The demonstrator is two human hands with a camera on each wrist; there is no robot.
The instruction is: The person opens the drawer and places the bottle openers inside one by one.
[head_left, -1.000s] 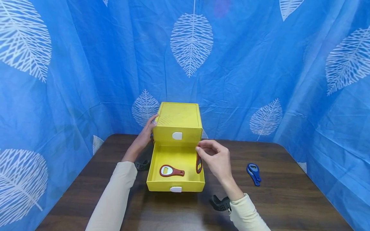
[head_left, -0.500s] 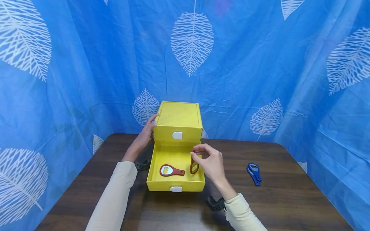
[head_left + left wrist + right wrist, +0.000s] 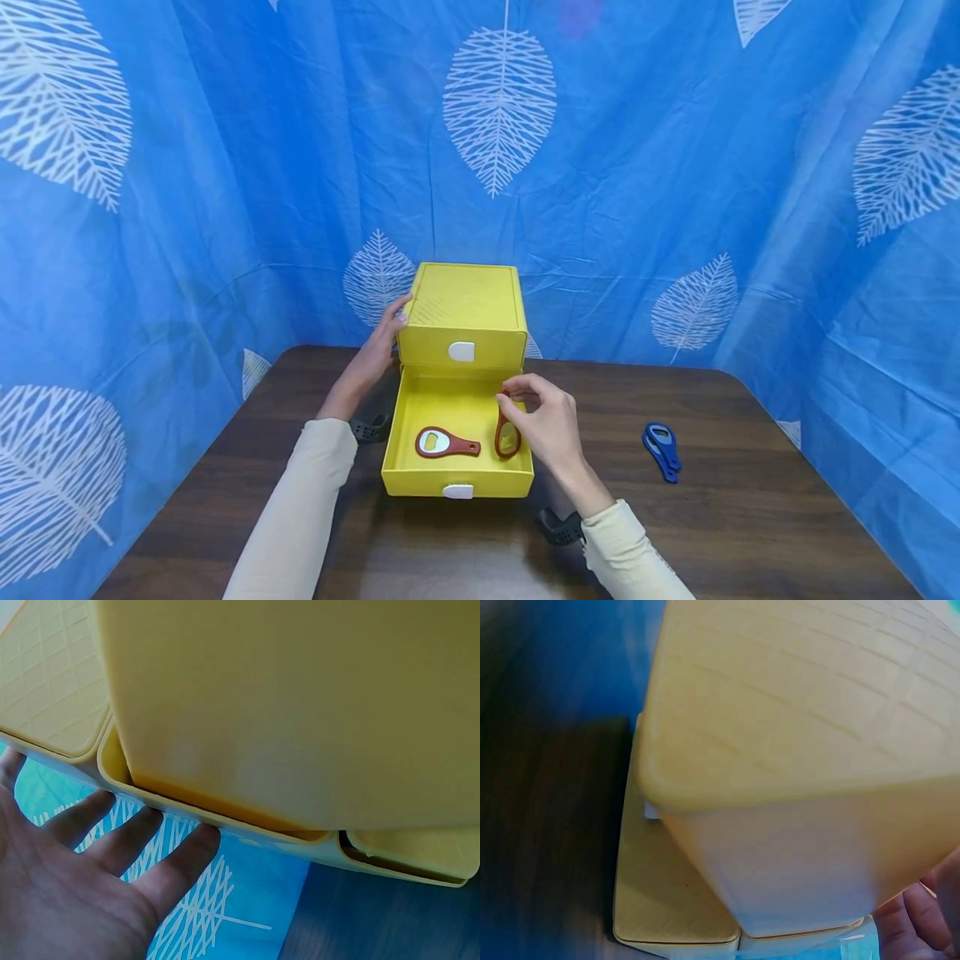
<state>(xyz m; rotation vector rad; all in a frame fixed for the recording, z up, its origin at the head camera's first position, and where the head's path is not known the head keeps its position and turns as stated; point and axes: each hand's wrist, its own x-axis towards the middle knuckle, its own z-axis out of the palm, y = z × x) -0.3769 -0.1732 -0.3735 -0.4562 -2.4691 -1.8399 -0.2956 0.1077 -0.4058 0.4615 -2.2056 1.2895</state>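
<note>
In the head view my right hand [image 3: 551,421] pinches a red bottle opener [image 3: 501,427] by its handle end between thumb and fingertips. That opener hangs head-down inside the right part of a pulled-out yellow drawer [image 3: 457,483]. A second red bottle opener [image 3: 447,442] lies flat in the drawer, handle pointing right. My left hand [image 3: 371,358] rests against the left side of the yellow two-drawer cabinet [image 3: 468,296]. The left wrist view shows its spread fingers [image 3: 184,862] touching the cabinet's edge. In the right wrist view the drawer's outside hides most of my right hand.
Two overlapping blue bottle openers [image 3: 662,450] lie on the dark wooden table [image 3: 750,500] to the right. The upper drawer is closed and has a white pull tab [image 3: 461,351]. A blue curtain [image 3: 600,208] with white leaves surrounds the table behind.
My right hand has moved left with the red bottle opener, from the drawer's right wall to over its floor, and lowered it slightly. My left hand stays at the cabinet.
</note>
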